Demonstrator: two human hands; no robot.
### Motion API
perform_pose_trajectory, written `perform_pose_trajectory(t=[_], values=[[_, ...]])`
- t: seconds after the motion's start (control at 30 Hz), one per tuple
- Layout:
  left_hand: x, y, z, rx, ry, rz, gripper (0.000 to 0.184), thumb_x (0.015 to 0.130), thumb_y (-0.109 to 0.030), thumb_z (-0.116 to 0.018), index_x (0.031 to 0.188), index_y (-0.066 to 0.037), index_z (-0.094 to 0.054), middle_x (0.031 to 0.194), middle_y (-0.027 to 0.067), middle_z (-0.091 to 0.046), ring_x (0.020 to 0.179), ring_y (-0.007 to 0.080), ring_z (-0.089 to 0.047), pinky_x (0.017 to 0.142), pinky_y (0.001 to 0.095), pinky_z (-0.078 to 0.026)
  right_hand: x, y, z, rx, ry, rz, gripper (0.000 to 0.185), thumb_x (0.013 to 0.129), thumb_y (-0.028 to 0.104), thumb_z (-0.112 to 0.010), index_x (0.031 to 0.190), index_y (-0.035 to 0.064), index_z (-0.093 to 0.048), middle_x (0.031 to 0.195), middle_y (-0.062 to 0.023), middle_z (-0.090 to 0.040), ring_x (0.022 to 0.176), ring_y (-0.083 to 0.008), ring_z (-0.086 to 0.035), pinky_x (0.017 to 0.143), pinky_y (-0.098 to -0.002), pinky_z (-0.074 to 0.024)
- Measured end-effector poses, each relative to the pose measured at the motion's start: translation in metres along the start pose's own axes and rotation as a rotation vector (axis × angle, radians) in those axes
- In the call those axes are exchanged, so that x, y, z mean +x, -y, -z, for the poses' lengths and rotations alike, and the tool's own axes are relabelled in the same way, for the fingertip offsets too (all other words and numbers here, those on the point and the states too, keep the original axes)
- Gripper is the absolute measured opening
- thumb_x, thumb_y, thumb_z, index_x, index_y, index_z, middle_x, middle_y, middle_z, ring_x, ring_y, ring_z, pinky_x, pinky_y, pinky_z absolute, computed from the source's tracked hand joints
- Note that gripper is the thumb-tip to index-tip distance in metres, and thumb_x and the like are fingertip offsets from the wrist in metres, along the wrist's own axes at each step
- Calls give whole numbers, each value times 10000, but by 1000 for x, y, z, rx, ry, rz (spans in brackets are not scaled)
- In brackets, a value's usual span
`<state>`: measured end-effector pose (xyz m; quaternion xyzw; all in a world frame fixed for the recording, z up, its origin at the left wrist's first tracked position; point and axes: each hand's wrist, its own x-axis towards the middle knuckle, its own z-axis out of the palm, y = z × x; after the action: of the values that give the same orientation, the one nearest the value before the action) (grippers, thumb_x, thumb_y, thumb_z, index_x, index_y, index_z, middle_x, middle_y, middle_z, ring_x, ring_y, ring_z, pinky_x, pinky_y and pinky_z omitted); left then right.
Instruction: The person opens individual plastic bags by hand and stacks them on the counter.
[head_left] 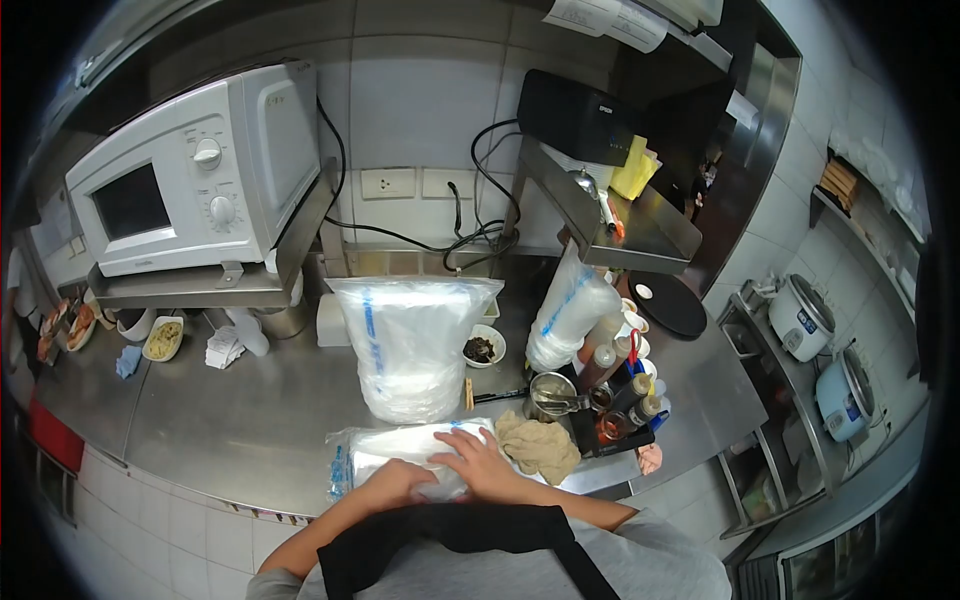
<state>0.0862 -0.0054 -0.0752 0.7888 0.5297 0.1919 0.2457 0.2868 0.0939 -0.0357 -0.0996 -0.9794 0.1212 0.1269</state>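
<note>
A flat pack in clear plastic with blue print, white inside (375, 447), lies at the counter's front edge, close to my body. My left hand (402, 482) is on its near side, fingers curled in against the plastic and partly hidden. Across the pack's right part lies my right hand (482, 466), with its fingers stretched out and apart. Just behind stands a bulging clear plastic bag of white contents (412, 345), upright. A crumpled beige cloth (538, 447) rests right beside my right hand.
A metal cup (550, 395) and a black tray of sauce bottles (622, 410) stand to the right. Behind them are another plastic bag (572, 310) and a bowl of dark food (484, 346). A microwave (195, 170) sits on a shelf at left; a metal shelf (650, 235) overhangs the right.
</note>
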Motion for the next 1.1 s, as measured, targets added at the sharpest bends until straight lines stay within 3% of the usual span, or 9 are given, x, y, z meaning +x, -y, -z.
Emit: perform_pose_trajectory(t=[0.1,0.13,0.27,0.43,0.57,0.7,0.77,1.0,1.1], values=[[-1,-35,21,-13,-40,-46,363,665,-139,-689,1012,-98,-591,947,118,-606,872,323,-575,771,395,-455,8,-5,30,113,150,-112,813,595,262,-773,1292,176,-364,1206,-116,-497,1153,-334,-432,956,-511,-283],[-5,-42,27,8,-75,-10,368,661,-131,-681,1017,-102,-590,962,117,-604,887,316,-575,775,396,-452,10,-18,39,305,291,-142,708,636,245,-768,1251,128,-435,1060,-107,-585,1005,-258,-549,887,-387,-392],[-28,-9,39,184,-211,359,380,674,-154,-693,1035,-79,-598,1036,130,-600,952,321,-561,827,383,-443,1,-60,41,603,216,-252,356,717,151,-719,1044,77,-600,889,-63,-636,824,-120,-575,739,-261,-451],[-49,19,39,-561,-594,345,201,706,-93,-713,846,-30,-584,833,49,-592,806,149,-551,748,269,-435,-6,-74,35,1110,-73,-498,145,763,35,-660,905,13,-639,821,-7,-631,743,-55,-557,677,-195,-441],[-45,12,16,-1135,-816,335,119,737,-45,-688,817,-44,-600,798,-14,-585,736,64,-530,683,218,-429,-14,-75,19,931,-231,-511,82,774,30,-644,854,13,-650,821,-25,-633,720,-61,-553,640,-198,-436],[-55,-21,38,-990,-823,287,76,733,-2,-667,782,-37,-622,783,26,-615,775,118,-590,746,256,-454,-10,-42,62,407,-337,-199,142,678,30,-690,819,35,-675,1118,-114,-600,1089,-261,-510,942,-360,-361],[-63,-47,59,-856,-773,139,54,726,6,-666,736,-32,-628,772,60,-635,801,167,-633,792,291,-471,-12,-25,89,263,-381,-76,138,664,17,-691,800,19,-665,1076,-130,-612,1038,-265,-535,893,-362,-399],[-79,-134,136,-617,-548,-749,186,718,-204,-721,714,-29,-657,758,97,-659,781,235,-651,843,368,-464,-21,15,148,922,-523,324,193,646,-9,-704,817,-11,-616,691,-132,-623,610,-217,-590,564,-311,-460],[-66,-117,131,-713,-659,-284,304,742,-292,-706,896,-33,-659,888,139,-649,933,270,-611,910,370,-424,-15,9,145,813,-419,196,198,661,51,-729,815,-13,-622,676,-116,-615,591,-218,-587,551,-322,-459]])
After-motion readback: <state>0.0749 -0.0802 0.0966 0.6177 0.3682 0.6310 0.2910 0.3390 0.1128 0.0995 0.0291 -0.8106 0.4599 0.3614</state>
